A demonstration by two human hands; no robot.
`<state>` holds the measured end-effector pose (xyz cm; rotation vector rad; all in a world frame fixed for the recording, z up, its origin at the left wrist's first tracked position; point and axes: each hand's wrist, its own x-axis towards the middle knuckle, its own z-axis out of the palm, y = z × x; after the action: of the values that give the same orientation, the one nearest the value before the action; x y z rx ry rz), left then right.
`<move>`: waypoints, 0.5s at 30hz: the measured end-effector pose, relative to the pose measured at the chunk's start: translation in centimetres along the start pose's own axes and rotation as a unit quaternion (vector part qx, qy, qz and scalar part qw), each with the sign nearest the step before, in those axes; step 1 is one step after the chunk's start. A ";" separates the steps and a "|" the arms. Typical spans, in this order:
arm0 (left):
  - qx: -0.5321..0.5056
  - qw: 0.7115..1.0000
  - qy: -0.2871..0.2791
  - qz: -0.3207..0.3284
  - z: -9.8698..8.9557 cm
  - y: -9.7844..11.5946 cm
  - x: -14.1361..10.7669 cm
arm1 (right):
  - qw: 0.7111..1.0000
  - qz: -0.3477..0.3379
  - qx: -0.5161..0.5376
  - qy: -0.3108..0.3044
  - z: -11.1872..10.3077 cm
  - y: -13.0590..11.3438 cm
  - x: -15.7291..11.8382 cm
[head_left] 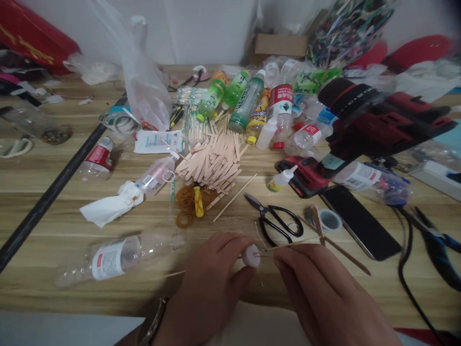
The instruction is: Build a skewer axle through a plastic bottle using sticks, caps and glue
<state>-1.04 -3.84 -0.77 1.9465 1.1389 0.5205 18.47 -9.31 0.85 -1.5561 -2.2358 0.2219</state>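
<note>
Both hands meet low over the bench [43,173]: the left hand [209,283] pinches a small white bottle cap [250,255] between thumb and fingers, and the right hand [324,293] closes its fingertips on a thin wooden skewer [288,245] whose end touches the cap's side. Just beyond the cap lie black scissors [277,222]. Left of the cap an empty clear bottle [115,257] rests on its side. Farther beyond the cap sit orange rubber bands [185,204] and a heap of flat wooden sticks [212,161]. Right of the scissors lie a small tape roll [329,221] and a black phone [360,222], with a red cordless drill [382,122] above them.
</note>
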 end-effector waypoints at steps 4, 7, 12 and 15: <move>0.006 1.000 0.000 0.008 0.0 0.0 -0.1 | 1.000 0.002 0.002 -0.002 0.0 0.0 0.1; 0.008 1.000 0.006 0.011 -0.1 0.1 0.1 | 1.000 0.003 -0.005 0.004 -0.1 0.1 0.1; 0.017 0.999 0.015 0.022 -0.1 0.3 0.1 | 1.000 -0.007 -0.019 0.002 -0.2 0.3 -0.1; 0.025 0.999 0.018 0.040 -0.1 0.4 0.1 | 1.000 -0.011 -0.016 0.007 -0.3 0.1 0.0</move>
<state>-0.81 -3.83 -0.41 2.0401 1.1107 0.5763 18.67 -9.30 1.08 -1.5445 -2.2548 0.1710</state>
